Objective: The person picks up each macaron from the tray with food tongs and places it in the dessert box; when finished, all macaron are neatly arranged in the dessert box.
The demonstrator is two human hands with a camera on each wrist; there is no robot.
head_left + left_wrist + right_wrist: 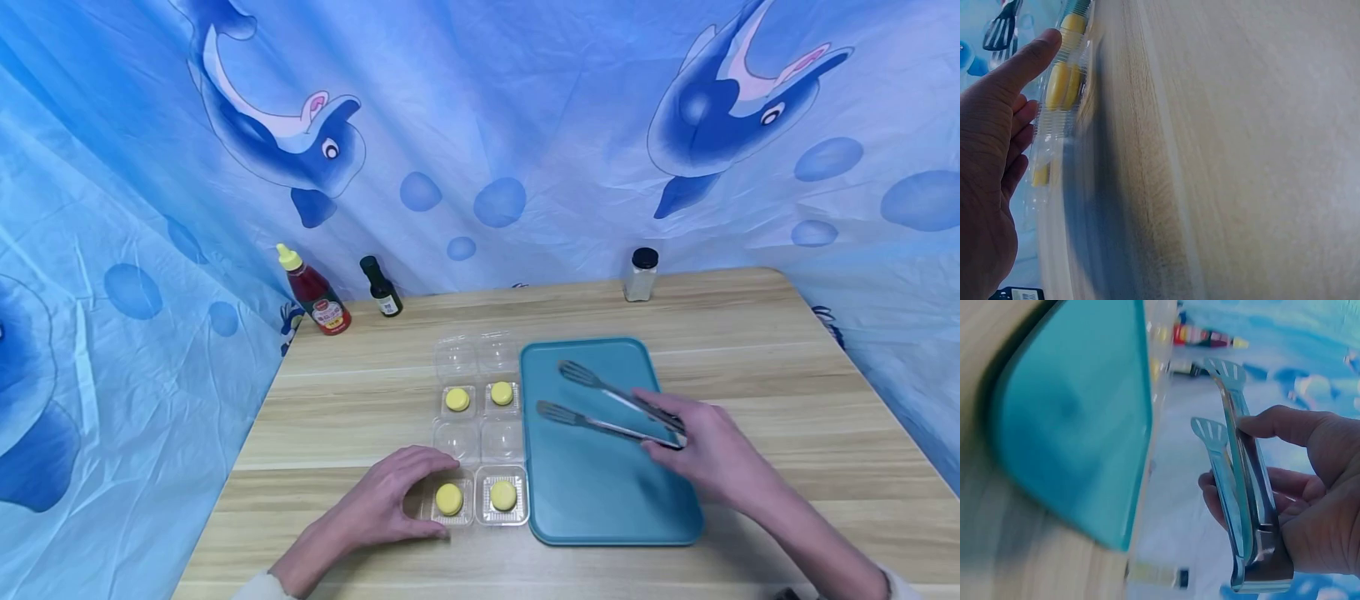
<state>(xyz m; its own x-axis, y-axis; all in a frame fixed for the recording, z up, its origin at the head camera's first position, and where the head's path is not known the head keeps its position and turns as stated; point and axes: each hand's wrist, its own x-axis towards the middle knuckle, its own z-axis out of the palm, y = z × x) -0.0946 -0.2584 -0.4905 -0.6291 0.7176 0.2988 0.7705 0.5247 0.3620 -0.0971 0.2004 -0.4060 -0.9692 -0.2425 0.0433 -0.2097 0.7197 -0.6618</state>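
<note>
Holding tongs [602, 426], right grip [703, 450]; only head view adds left grip [387, 497].

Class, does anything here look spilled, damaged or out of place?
Nothing stands out. Each yellow piece sits in its own clear compartment, the blue tray shows no spill, and both bottles and the jar stand upright.

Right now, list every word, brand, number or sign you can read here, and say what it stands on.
No text reads clearly enough to quote.
Red bottle: printed label, too small to read.
Dark bottle: white label with dark marks, too small to read.
Black object at the left wrist view's bottom edge: white label, blurred and cut off.
Teal tray and tongs: no lettering visible.
</note>
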